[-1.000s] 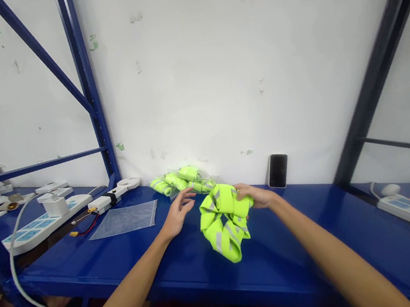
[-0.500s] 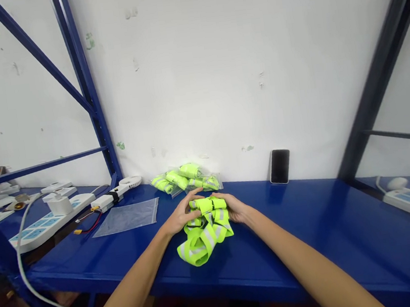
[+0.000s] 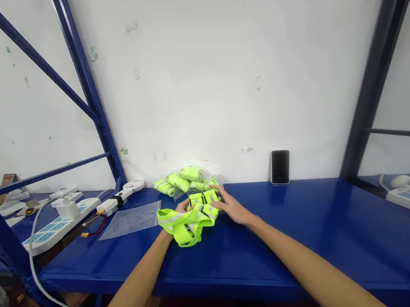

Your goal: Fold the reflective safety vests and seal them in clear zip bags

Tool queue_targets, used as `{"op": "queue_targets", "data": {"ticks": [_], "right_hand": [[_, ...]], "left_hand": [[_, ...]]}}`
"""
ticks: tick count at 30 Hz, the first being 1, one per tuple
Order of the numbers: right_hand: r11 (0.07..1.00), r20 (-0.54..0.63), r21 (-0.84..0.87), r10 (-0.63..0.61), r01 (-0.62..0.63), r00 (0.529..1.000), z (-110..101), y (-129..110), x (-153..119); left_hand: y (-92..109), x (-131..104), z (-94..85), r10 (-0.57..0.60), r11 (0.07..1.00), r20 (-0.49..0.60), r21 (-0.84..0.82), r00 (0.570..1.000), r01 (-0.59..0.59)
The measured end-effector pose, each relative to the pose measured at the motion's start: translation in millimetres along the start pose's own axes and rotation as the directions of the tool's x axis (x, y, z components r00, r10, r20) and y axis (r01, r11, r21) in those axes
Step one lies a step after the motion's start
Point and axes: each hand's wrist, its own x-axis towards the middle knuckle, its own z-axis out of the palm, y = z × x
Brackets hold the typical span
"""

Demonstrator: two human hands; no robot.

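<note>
A loose bundle of fluorescent yellow-green reflective strap [image 3: 191, 222] with silver bands is between my hands above the blue table. A rolled part faces away from me, and loops hang toward me and over my left wrist. My left hand [image 3: 182, 206] is closed under and behind the bundle, most of its fingers hidden by the strap. At the right end, my right hand [image 3: 230, 206] grips the roll with thumb and fingers set apart around it. Just beyond lie several clear bags of the same strap [image 3: 183, 178], against the wall.
A flat clear zip bag [image 3: 129, 220] lies left of the strap. Farther left are a white handheld fan [image 3: 134, 185], a wired white device [image 3: 108, 205] and a power strip [image 3: 55, 229]. A phone [image 3: 280, 166] leans on the wall at right. Blue posts [image 3: 88, 88] frame the table.
The strap bundle has turned and shifted left, its loops now lying over my left wrist. My left hand has gone from beside the bundle to underneath it. My right fingers have spread along its right end.
</note>
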Motion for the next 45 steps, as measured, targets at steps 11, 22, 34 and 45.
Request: {"op": "queue_targets", "data": {"ticks": [11,22,34,45], "right_hand": [[0.924,-0.005,-0.289,-0.264,0.251,0.964,12,1,0],[0.845,-0.247,0.485,0.380,-0.226,0.891,13,15,15],[0.906,0.194,0.311,0.234,-0.286,0.953,14,4,5],[0.908,0.152,0.286,0.274,-0.307,0.950,24,4,3]], "left_hand": [[9,-5,1.4,-0.102,0.972,-0.137,-0.222,0.985,0.070],[16,-16,-2.0,0.045,0.999,-0.011,0.020,0.999,-0.045],[16,-9,-2.9,0.069,0.995,-0.261,0.081,0.963,-0.050],[23,-20,5.1,-0.285,0.881,0.142,-0.351,0.948,0.318]]}}
